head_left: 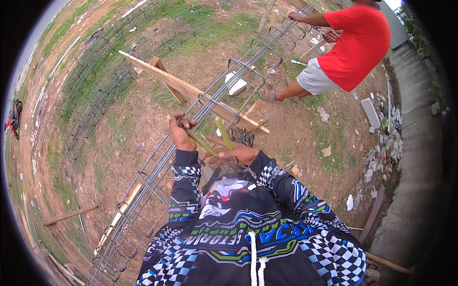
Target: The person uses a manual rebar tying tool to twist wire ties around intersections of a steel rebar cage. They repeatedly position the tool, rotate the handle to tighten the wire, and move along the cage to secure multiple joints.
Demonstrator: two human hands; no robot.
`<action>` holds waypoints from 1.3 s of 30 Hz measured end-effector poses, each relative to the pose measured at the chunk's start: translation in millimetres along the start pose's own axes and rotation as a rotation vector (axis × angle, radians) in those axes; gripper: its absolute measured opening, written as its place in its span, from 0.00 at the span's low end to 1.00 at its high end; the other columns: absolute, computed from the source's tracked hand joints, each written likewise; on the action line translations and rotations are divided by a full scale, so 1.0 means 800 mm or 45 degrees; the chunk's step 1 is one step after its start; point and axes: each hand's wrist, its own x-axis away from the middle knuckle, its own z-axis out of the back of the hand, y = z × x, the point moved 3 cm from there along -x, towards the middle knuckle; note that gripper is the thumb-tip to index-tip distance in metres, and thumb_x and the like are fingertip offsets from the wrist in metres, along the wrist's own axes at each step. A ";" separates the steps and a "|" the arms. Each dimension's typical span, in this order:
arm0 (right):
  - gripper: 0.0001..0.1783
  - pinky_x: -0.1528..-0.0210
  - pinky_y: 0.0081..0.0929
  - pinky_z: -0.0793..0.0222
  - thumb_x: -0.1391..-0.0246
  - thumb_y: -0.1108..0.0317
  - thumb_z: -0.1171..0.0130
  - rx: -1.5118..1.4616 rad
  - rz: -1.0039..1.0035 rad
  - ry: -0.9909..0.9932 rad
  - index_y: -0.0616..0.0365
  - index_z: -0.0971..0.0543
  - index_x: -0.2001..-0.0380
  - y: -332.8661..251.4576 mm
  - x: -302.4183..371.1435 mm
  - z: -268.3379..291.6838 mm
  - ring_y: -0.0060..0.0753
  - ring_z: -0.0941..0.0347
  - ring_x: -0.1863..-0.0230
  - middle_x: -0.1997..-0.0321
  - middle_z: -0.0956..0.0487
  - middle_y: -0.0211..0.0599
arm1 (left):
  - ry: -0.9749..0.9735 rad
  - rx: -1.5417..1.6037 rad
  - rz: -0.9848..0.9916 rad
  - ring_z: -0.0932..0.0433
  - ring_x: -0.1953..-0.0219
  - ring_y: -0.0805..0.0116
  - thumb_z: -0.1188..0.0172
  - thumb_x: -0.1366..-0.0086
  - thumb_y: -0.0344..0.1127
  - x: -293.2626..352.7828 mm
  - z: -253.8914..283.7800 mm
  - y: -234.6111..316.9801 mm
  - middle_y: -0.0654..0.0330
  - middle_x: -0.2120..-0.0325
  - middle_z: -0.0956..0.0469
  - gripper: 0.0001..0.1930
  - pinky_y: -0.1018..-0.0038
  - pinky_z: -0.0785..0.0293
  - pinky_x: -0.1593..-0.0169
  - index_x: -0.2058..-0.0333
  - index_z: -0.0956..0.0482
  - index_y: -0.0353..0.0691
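Observation:
A long cage of steel rebar (pixel 217 97) with square stirrups runs diagonally from the lower left to the upper right. My left hand (pixel 181 135) is at the cage's near side, fingers curled against the bars by a stirrup; what they pinch is hidden. My right hand (pixel 242 153) is closed around a hand tool with two green handles, like pliers (pixel 222 129). The handles are spread apart, one reaching to my left hand; the jaws cannot be made out. Just beyond my right hand lies a bundle of thin dark wires (pixel 244 137).
A wooden plank (pixel 162 75) on posts crosses beneath the cage. A person in a red shirt (pixel 358 45) stands at the far right with hands at the cage's far end. More stirrups and bars (pixel 102 90) lie on grass at left. Rubble (pixel 381 148) lines a concrete strip at right.

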 end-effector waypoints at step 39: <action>0.42 0.46 0.55 0.25 0.47 0.66 0.50 -0.455 0.758 -0.016 0.49 0.50 0.29 -0.114 0.069 0.101 0.56 0.31 0.40 0.35 0.37 0.61 | 0.310 -0.299 -1.588 0.51 0.86 0.77 0.61 0.24 0.49 0.391 0.043 0.138 0.69 0.88 0.49 0.23 0.76 0.51 0.80 0.79 0.42 0.45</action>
